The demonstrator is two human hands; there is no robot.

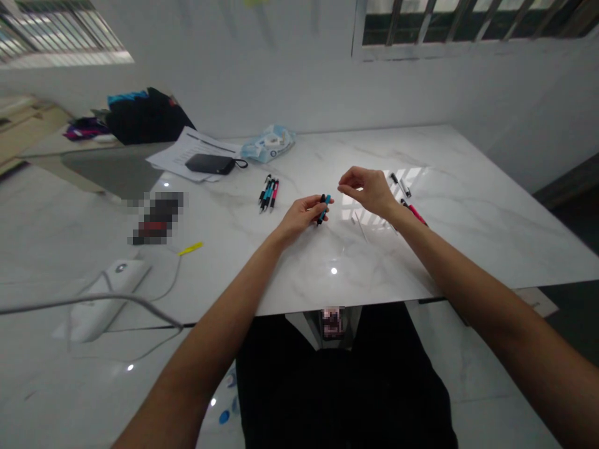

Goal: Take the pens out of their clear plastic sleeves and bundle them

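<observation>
We hold a short blue-and-black plastic pen (323,209) in our left hand (302,217), the fingers (314,204) curled closed around its barrel so that it stands tilted just above the white marble-patterned counter (468,206), its blue upper end poking out past our fingertips. Our right hand (369,189) hovers just to the right of those fingers, slightly higher, with thumb and forefinger pinched together at the tips; whether anything small sits in that pinch we cannot tell. To the left of our left fingers, a little farther from us, lies a small cluster of black, blue and pink pens (268,193) side by side on the counter. Just beyond our right wrist a pink-and-black pen (415,213) lies flat, and past our right fingers rest a couple of loose dark pen parts (401,185), near a bright reflection of a window. Far off to the left of both hands we see a black pouch with a loop strap (210,164) resting on white printed sheets of paper (187,149), and beside it a crumpled pale blue plastic packet (269,143). A yellow strip (191,249) lies on the counter well left of our left forearm.
</observation>
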